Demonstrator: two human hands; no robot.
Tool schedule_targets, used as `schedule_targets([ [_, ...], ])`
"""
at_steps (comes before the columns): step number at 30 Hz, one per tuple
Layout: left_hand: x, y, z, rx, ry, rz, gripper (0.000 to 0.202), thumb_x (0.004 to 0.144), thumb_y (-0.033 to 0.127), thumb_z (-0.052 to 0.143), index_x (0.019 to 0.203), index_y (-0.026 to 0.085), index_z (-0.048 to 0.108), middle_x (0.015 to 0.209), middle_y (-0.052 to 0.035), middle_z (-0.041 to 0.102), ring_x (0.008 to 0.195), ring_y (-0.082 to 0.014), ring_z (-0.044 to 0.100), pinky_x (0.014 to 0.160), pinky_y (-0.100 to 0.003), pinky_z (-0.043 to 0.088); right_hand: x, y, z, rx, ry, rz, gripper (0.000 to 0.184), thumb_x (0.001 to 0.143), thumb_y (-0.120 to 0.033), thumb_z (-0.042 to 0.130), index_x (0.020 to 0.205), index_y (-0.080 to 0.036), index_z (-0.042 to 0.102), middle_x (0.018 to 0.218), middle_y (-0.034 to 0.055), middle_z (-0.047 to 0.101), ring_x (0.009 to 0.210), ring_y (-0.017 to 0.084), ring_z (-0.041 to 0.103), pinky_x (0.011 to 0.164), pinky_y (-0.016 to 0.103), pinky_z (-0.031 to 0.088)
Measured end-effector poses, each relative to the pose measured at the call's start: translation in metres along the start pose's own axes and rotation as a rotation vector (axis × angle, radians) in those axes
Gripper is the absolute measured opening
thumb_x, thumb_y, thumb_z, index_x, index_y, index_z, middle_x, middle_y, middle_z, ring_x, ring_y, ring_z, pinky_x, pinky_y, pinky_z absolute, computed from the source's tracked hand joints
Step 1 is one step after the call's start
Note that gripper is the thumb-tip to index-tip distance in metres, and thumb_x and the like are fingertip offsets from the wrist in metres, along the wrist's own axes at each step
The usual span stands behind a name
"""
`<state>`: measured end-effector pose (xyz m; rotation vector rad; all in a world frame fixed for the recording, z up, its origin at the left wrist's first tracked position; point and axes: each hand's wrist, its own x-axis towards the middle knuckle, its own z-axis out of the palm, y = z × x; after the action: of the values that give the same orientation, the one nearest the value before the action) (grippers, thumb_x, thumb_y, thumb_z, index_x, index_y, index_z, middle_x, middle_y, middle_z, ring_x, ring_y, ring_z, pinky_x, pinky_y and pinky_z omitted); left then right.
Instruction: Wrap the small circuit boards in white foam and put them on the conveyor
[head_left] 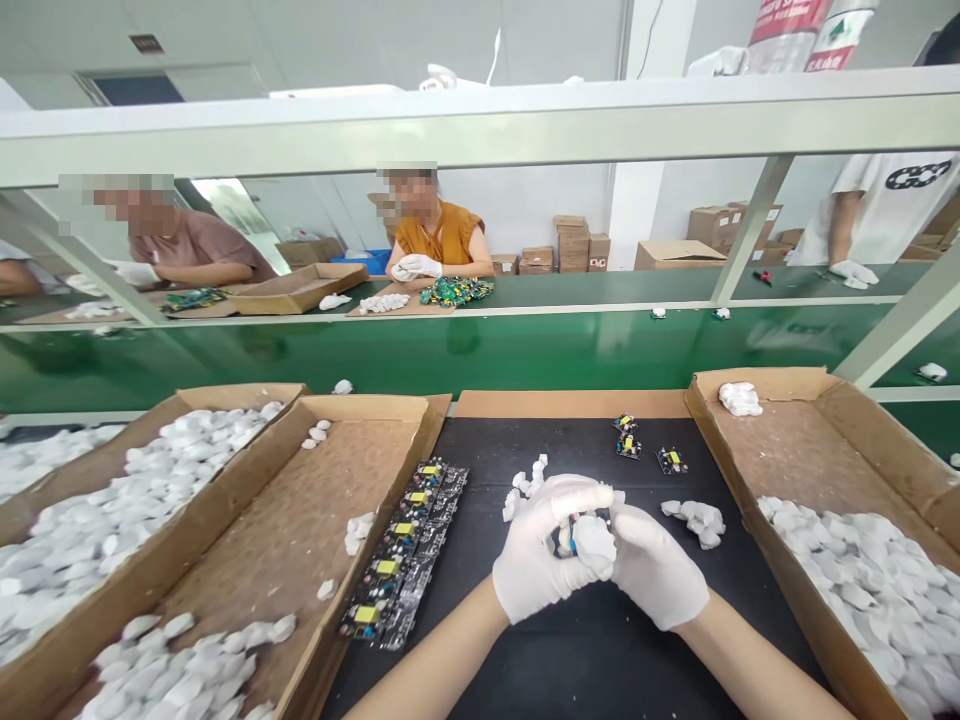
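Observation:
Both my hands wear white gloves and meet over the black work surface. My left hand (546, 545) curls round a small circuit board (573, 533), of which only a few blue and dark parts show between the fingers. Over the board sits a white foam piece (596, 543). From the other side, my right hand (654, 565) closes against the same foam piece and board; its fingertips are partly hidden. Just behind my left hand lie several white foam bits (526, 482). To the right of my right hand rests a clump of white foam pieces (697, 521).
A strip of joined circuit boards (405, 545) lies at left. Loose boards (672, 460) sit farther back. Cardboard trays with white pieces flank the surface, one left (300, 500), one right (795, 430). Beyond the green conveyor (450, 350), gloved co-workers sit and stand.

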<state>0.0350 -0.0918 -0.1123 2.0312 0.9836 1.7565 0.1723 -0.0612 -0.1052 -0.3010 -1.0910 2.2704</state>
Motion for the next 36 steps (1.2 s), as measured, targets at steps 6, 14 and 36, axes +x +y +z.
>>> schedule_targets([
  [6, -0.001, 0.000, 0.001, -0.001, -0.012, -0.031, 0.037, 0.075, 0.028, 0.067, 0.111, 0.021, 0.060, 0.101, -0.0085, 0.065, 0.093, -0.0218, 0.062, 0.080, -0.036, 0.054, 0.000, 0.001, -0.005, -0.105, -0.011, -0.058, 0.022, 0.079, -0.036, 0.056, 0.082, -0.015, 0.064, 0.074, 0.0058, 0.061, 0.078, 0.020, 0.055, 0.076, 0.035, 0.042],
  [14, 0.004, 0.001, 0.005, 0.247, 0.003, 0.124, 0.037, 0.073, 0.020, 0.068, 0.109, 0.023, 0.057, 0.085, -0.0034, 0.070, 0.086, -0.0187, 0.064, 0.077, -0.034, 0.053, -0.002, -0.001, -0.007, -0.550, 0.149, -0.105, 0.023, 0.079, -0.036, 0.054, 0.077, -0.014, 0.062, 0.073, 0.0024, 0.056, 0.068, 0.016, 0.044, 0.064, 0.029, 0.035],
  [36, 0.001, 0.003, 0.003, 0.038, -0.041, -0.122, 0.039, 0.068, 0.024, 0.072, 0.106, 0.022, 0.063, 0.096, -0.0071, 0.068, 0.091, -0.0217, 0.064, 0.081, -0.036, 0.054, -0.001, -0.003, -0.004, -0.403, 0.097, -0.111, 0.033, 0.082, -0.045, 0.052, 0.065, -0.016, 0.056, 0.070, 0.0027, 0.054, 0.067, 0.015, 0.045, 0.064, 0.029, 0.038],
])
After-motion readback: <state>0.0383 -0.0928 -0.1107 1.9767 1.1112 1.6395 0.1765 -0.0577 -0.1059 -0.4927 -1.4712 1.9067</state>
